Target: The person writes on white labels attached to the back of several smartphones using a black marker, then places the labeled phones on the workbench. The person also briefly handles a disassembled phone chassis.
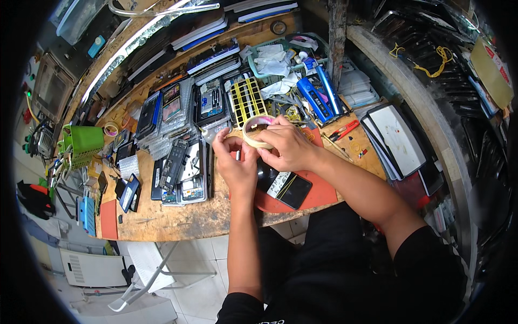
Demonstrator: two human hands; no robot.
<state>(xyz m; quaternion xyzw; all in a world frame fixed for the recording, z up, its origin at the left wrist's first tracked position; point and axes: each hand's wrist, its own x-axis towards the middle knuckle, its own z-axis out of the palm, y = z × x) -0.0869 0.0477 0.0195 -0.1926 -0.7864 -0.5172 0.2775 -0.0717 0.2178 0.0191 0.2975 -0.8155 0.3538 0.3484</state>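
Right hand (288, 146) is gripping a roll of pale tape (253, 141), its fingers curling together over the roll's right side and the thumb side bearing on the lower edge. The roll is tilting up above the front of the wooden bench (178, 221), its open core showing pinkish inside. Left hand (237, 162) is hovering just to the left of the roll, index finger arching up and thumb pointing toward the roll's lower edge; a gap is showing between these two farther back. Whether the left fingertips are pinching a tape end, I cannot tell; the other left fingers are folding out of clear sight. Both hands are working close together, the fingertips nearly meeting at the roll. Beneath them, a black phone (294, 193) with a white handwritten label is lying at a slant on a red-orange mat (319, 189), a dark rounded object (265, 177) sitting beside it, partly hidden by the hands. To the left, a stack of opened phones and parts (181, 174) is resting on the bench. Beyond the roll, a yellow-banded stack of dark pieces (246, 102) is lying near two upright blue devices (315, 101). Red-handled pliers (343, 129) are resting to the right of the mat. At far left, a green basket (82, 141) is standing by the bench edge.
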